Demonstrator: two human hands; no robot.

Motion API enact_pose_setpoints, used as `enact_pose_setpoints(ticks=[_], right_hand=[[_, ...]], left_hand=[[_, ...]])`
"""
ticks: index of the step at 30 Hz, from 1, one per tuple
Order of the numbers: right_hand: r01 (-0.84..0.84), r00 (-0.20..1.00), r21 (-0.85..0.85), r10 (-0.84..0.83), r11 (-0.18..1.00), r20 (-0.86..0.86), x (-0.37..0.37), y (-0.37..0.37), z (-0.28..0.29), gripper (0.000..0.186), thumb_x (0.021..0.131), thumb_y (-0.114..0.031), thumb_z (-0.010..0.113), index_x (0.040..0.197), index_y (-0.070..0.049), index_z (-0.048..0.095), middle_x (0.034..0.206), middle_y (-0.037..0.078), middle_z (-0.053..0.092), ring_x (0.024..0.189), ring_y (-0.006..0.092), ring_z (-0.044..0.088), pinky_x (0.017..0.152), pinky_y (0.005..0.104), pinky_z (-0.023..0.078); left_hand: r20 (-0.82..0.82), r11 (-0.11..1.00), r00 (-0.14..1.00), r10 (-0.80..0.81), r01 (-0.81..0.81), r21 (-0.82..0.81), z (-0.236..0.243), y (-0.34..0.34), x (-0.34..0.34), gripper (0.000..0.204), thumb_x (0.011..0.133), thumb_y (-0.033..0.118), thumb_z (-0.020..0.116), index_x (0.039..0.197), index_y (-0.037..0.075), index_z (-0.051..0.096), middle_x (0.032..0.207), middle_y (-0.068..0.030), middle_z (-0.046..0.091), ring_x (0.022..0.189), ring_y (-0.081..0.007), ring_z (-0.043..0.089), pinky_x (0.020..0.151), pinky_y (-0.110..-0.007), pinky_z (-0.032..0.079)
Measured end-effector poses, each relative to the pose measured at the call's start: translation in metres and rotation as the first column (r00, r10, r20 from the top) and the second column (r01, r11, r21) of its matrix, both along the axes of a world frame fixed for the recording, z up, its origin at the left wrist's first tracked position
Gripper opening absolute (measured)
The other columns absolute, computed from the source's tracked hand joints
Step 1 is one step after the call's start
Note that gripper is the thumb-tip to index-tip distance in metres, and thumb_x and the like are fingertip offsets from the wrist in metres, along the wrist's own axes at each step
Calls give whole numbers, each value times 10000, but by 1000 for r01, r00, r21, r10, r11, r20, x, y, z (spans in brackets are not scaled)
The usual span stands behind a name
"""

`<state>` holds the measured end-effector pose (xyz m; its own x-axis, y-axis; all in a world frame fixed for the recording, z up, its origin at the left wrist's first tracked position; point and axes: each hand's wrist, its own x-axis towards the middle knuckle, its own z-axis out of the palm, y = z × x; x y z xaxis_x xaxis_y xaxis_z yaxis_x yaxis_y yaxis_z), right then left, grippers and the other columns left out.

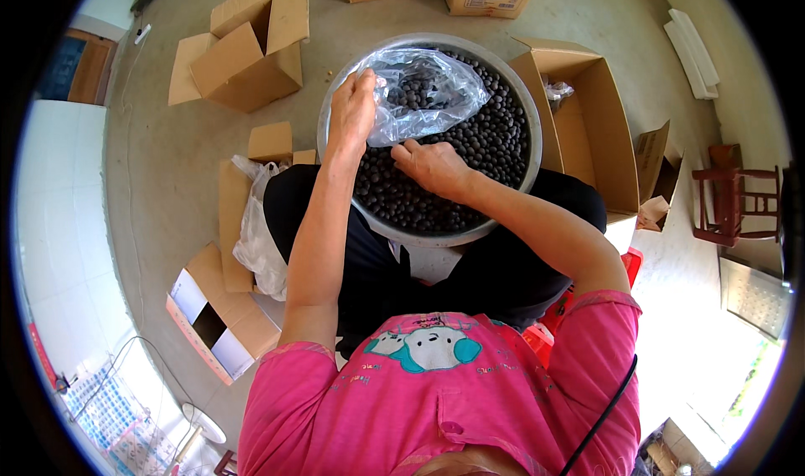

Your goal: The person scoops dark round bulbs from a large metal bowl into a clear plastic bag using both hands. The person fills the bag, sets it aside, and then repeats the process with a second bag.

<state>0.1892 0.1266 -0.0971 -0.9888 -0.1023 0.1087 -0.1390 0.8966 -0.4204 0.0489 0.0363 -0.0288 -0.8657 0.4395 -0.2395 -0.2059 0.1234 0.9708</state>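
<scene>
A wide metal basin [534, 153] in front of me holds a heap of small, dark, round pieces [495, 161]; whether they are berries or nuts I cannot make out. Over its far left part lies a clear plastic bag [411, 128] with some of the dark pieces inside or beneath it. My left hand [352, 111] is closed on the bag's left edge at the basin's rim. Just below the bag, my right hand [432, 167] rests low over the heap with its fingers curled together. What those fingertips hold is hidden.
An open cardboard box [587, 128] stands against the basin's right side. Another open box [251, 61] is at the far left. White plastic bags [262, 241] sit in a carton by my left knee. A wooden chair [738, 203] stands at the right.
</scene>
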Motion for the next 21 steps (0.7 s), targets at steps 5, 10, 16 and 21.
enact_pose_setpoints(ticks=[5, 10, 16, 21], right_hand=[[55, 998, -35, -56, 998, -16, -3, 4, 3, 203, 900, -243, 586, 912, -55, 511, 719, 154, 621, 640, 355, 645, 548, 451, 518], [34, 999, -326, -42, 945, -17, -10, 18, 36, 212, 889, -221, 614, 922, -18, 562, 716, 225, 616, 714, 427, 620, 638, 474, 499], [168, 981, -589, -192, 791, 22, -29, 44, 80, 198, 938, -182, 557, 935, 14, 587, 816, 224, 615, 786, 362, 607, 698, 411, 479], [404, 900, -460, -435, 790, 43, -68, 61, 48, 323, 925, -289, 553, 971, 27, 599, 891, 240, 641, 812, 373, 632, 755, 417, 499]], left_hand=[[-44, 1000, 999, 1, -2, -20, -3, -1, -2, 287, 958, 310, 532, 897, 51, 640, 676, 36, 475, 549, -47, 417, 477, -224, 325], [-127, 998, 992, -15, 8, -58, -13, -1, -6, 287, 957, 311, 539, 895, 52, 644, 674, 38, 474, 554, -51, 411, 486, -242, 329], [-188, 988, 980, -63, 34, -153, -2, -2, -1, 331, 958, 330, 525, 920, 22, 642, 659, 41, 465, 581, -60, 423, 511, -259, 339], [-182, 985, 979, -91, 62, -159, -2, 1, -1, 343, 962, 322, 512, 960, 6, 644, 779, -8, 569, 705, -85, 495, 617, -266, 401]])
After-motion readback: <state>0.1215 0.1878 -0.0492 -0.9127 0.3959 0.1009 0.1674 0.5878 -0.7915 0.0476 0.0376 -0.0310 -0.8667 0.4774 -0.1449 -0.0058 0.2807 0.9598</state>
